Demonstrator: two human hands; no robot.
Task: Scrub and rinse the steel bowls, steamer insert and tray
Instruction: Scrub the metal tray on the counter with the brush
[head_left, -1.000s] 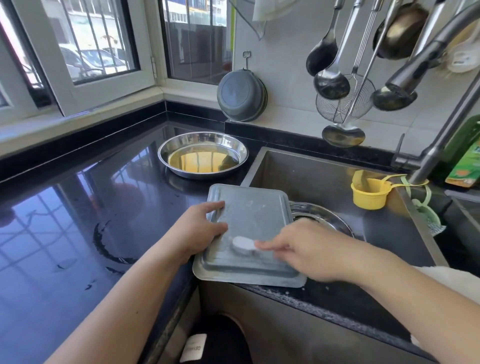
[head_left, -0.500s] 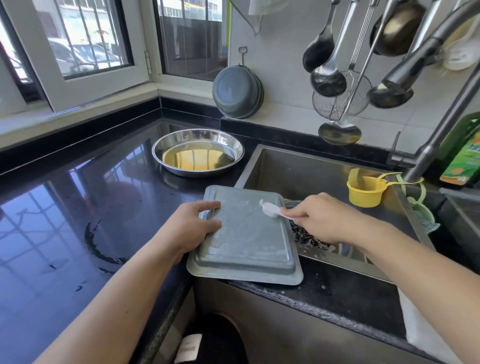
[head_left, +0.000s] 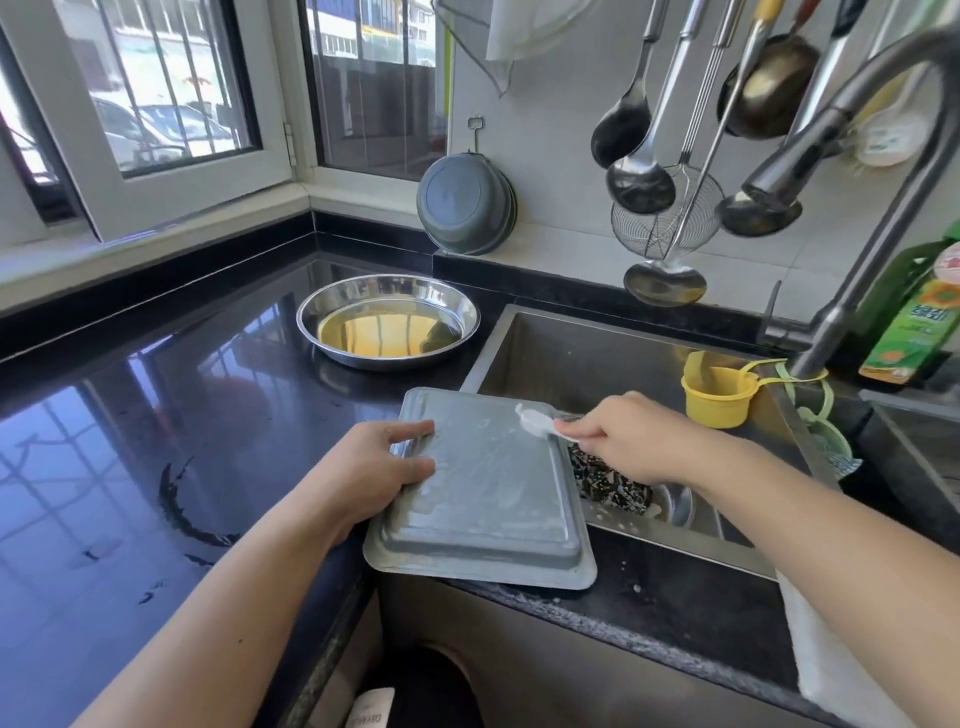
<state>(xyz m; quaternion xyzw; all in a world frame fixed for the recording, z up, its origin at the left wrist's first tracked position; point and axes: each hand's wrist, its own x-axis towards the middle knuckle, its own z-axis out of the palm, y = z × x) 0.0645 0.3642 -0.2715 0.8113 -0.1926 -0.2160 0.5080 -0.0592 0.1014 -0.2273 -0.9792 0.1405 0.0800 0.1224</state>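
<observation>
The rectangular grey steel tray (head_left: 488, 493) is laid upside down on the black glossy tabletop (head_left: 130, 441), partly over the steel sink (head_left: 597, 353). Its left edge is gripped by the left hand (head_left: 374, 467). A small white scrubber (head_left: 535, 420) is pinched by the right hand (head_left: 634, 441) at the tray's far right corner.

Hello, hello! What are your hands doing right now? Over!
Left hand grips upturned tray at its edge. Right hand pinches white scrubber at tray's far corner. Nothing in the way.
</observation>
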